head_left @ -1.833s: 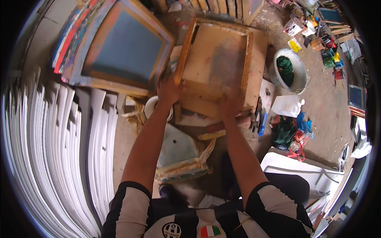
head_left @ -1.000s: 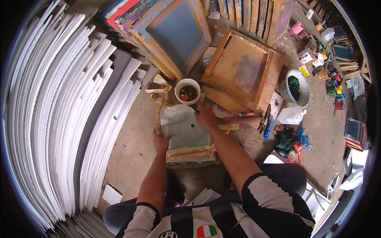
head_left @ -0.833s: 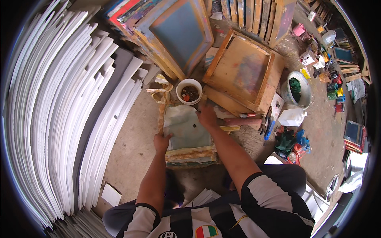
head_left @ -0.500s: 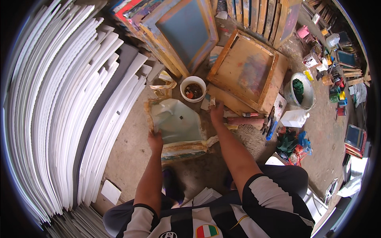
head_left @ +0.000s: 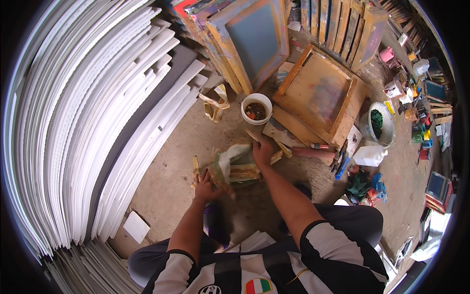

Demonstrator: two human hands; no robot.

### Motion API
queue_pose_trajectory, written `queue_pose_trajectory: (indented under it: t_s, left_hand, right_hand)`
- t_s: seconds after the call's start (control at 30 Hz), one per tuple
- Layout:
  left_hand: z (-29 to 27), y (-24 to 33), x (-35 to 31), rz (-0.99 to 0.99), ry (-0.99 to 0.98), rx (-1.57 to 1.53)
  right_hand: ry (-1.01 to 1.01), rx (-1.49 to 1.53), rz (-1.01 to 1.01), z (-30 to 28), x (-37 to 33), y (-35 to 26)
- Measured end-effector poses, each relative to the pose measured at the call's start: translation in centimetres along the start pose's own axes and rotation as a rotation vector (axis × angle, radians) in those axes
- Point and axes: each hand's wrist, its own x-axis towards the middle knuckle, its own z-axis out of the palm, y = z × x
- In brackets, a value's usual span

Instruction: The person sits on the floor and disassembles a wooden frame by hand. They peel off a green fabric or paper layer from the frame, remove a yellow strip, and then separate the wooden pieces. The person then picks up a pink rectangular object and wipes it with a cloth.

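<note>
A crumpled sheet of pale mesh [head_left: 229,160] with stiff tan taped borders lies folded over itself on the floor in front of me. My left hand [head_left: 205,188] is at its near left side, fingers bent against the border, a tan strip [head_left: 196,164] sticking up beyond them. Motion blurs part of the sheet there. On the other side, my right hand [head_left: 263,152] is closed around the border, and a tan end [head_left: 251,135] pokes out past the fingers. Folds hide much of the sheet.
Beyond the sheet stands a white bucket [head_left: 256,109] with dark contents. Wooden screen frames [head_left: 249,44] lean at the back; another frame [head_left: 313,93] lies right of the bucket. White boards [head_left: 98,122] fill the left. A blue-handled tool [head_left: 342,168], white jug [head_left: 370,156] and basin [head_left: 377,122] sit right.
The mesh sheet was spread out between my hands and is now folded and crumpled closer to me. Both hands have come nearer my body. The view has shifted slightly.
</note>
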Motion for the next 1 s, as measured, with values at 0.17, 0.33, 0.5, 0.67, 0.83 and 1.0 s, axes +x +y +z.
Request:
queue_pose_trajectory:
  t_s: [0.17,0.33,0.5,0.67,0.83,1.0]
  left_hand:
    - [3.0,-1.5,-0.4,-0.093,-0.047,-0.060]
    - [4.3,-2.1,-0.8,-0.084,-0.020,0.033]
    - [4.4,-0.7,-1.1,-0.129,0.088,0.004]
    - [4.0,-0.7,-0.7,-0.139,0.175,-0.012]
    - [1.8,0.5,2.3,-0.478,0.049,-0.398]
    - [0.7,1.8,2.7,-0.660,0.014,-1.374]
  right_hand:
    - [-0.205,-0.061,0.011,3.7,3.0,-4.5]
    - [-0.088,-0.041,-0.259,8.3,5.1,-5.0]
    - [-0.582,-0.404,0.002,6.2,3.8,-7.6]
    - [-0.927,-0.693,-0.210,1.4,-2.6,-5.6]
    - [-0.957,-0.754,-0.314,-0.1,-7.2,-5.4]
    - [-0.918,-0.502,0.015,0.8,-7.3,-5.8]
